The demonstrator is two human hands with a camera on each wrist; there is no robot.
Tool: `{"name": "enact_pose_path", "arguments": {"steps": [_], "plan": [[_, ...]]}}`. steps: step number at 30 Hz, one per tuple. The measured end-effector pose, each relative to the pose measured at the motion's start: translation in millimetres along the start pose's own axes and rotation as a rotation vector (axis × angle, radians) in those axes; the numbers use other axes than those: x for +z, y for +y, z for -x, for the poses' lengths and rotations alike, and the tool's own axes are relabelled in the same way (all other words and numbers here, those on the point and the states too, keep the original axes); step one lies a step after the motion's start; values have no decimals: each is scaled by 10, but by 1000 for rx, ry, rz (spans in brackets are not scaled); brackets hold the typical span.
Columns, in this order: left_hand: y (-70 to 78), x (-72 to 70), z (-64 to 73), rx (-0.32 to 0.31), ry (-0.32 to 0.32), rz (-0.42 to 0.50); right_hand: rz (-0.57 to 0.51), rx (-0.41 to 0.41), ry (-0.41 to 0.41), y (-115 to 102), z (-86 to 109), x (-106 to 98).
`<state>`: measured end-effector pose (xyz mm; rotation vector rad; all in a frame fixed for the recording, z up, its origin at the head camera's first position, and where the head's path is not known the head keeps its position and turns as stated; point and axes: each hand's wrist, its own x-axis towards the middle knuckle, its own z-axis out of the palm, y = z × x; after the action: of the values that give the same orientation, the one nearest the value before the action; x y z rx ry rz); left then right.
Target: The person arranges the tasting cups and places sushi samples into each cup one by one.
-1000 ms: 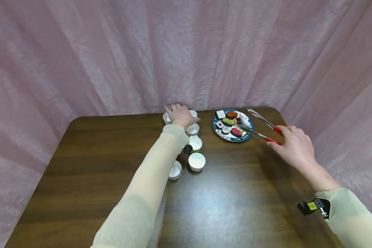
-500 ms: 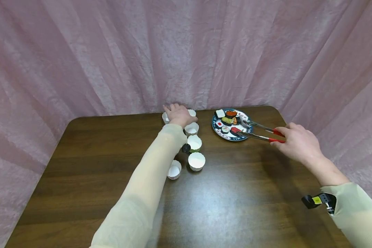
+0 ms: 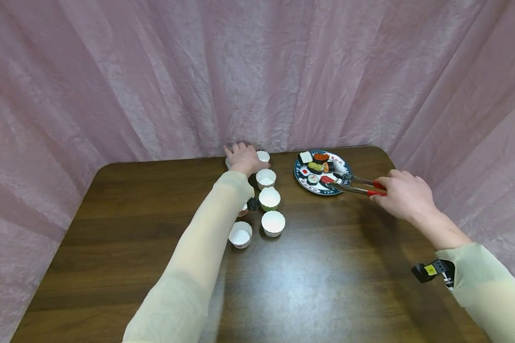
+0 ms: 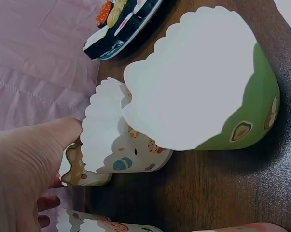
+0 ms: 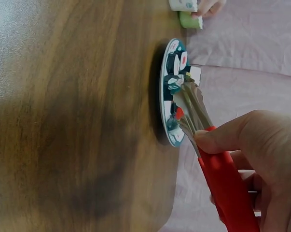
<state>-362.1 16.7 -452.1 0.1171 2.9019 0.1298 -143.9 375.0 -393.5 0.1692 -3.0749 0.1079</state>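
My left hand (image 3: 244, 160) reaches to the far ends of two rows of scalloped paper baking cups, fingers spread over the rearmost ones. In the left wrist view its thumb lies behind a white patterned cup (image 4: 106, 130), beside a brown-and-green one (image 4: 77, 169). A green cup (image 4: 261, 111) stands nearer that camera. My right hand (image 3: 405, 196) grips red-handled metal tongs (image 5: 227, 188). Their tips are low among toy-like sushi pieces on a round plate (image 3: 307, 187), right by the red-topped piece (image 3: 326, 180). The tips partly cover that piece in the right wrist view.
The plate with several sushi pieces stands near the back edge of the brown wooden table (image 3: 326, 276). Nearer cups include a white-looking one (image 3: 273, 224) and another (image 3: 241, 235) to its left. A pink curtain (image 3: 257, 71) hangs right behind the table.
The tongs' arms have come from wide apart to close together, and their tips have settled by the red-topped sushi. My left hand has shifted slightly left at the back cups.
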Motion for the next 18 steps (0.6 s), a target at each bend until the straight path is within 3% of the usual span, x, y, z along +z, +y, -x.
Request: {"name": "enact_pose_path", "arguments": {"steps": [10,18], "plan": [[-17,-46,24,7,-27,43,35,-32,1,-59,-73,-18],[-43,-93,170,45,54,68,53,-40,2,-66,-116,-9]]}}
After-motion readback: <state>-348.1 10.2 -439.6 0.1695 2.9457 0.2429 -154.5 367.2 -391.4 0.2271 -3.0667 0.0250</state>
